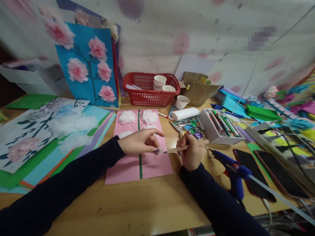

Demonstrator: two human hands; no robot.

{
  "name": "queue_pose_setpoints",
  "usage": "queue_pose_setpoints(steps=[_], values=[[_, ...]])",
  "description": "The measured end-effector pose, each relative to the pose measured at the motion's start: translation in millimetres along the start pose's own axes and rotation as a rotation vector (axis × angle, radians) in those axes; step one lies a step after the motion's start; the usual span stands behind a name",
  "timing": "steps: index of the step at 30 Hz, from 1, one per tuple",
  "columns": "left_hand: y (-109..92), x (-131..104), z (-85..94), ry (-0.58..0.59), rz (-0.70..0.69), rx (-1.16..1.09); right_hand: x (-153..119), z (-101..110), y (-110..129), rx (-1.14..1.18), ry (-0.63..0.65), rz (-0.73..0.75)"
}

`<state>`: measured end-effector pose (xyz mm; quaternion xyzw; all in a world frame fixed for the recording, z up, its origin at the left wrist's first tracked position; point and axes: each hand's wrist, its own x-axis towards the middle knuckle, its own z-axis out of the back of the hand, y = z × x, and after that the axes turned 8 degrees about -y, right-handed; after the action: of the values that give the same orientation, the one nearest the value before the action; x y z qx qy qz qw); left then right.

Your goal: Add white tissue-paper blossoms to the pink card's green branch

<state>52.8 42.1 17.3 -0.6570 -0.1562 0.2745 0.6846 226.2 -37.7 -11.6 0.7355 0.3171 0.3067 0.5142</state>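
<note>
My left hand (140, 141) hovers over the pink sheet (157, 167), thumb and fingertips pinched on a small whitish piece (159, 149). In my right hand (190, 150) is a pale flat stick (176, 149), its dark tip pointing left and close to the whitish piece. Fluffy white cotton puffs (126, 117) lie on the upper part of the pink sheet, on both sides of a green painted line (140, 165). Thin drawn lines branch off it. My left wrist and fingers hide part of the sheet's middle.
A blue glue gun (228, 167) and two phones (253, 173) lie at the right. Behind are a paint palette (193, 127), a box of markers (221, 127), a paper cup (182, 102) and a red basket (154, 98). Coloured papers and loose cotton (73, 126) lie at the left.
</note>
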Motion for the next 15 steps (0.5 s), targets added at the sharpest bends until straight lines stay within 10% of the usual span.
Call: queue_pose_setpoints(steps=[15], values=[[-1.9, -3.6, -11.1, -0.001, -0.049, 0.044, -1.3, -2.3, 1.2, -0.019, 0.043, -0.023]])
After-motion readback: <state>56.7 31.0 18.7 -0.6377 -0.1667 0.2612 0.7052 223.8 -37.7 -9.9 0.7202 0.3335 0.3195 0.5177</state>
